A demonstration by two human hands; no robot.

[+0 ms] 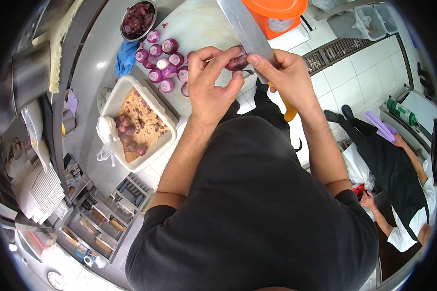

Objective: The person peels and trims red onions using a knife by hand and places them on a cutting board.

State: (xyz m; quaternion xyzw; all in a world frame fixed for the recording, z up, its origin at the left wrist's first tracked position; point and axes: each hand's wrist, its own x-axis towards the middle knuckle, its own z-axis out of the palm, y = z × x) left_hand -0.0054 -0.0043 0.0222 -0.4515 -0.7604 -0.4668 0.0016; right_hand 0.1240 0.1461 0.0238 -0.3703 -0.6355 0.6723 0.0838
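Observation:
My left hand [211, 77] pinches a red onion [238, 62] between fingers and thumb, held up above the front edge of the white cutting board [199, 24]. In my right hand [291, 75] is a wide-bladed kitchen knife [247, 31] with a yellow handle. Its blade lies against the onion, and my right thumb presses near the onion's skin. A dark strip hangs below the onion. Several peeled red onions [170, 46] with trimmed ends lie on the board, left of my left hand.
A metal bowl of onion skins [138, 20], a blue cloth [126, 57] and a white tub with unpeeled onions [126, 131] stand left. An orange bin [281, 26] is beyond the knife. At right, a co-worker [388, 160] in a black apron holds a purple cloth [379, 126].

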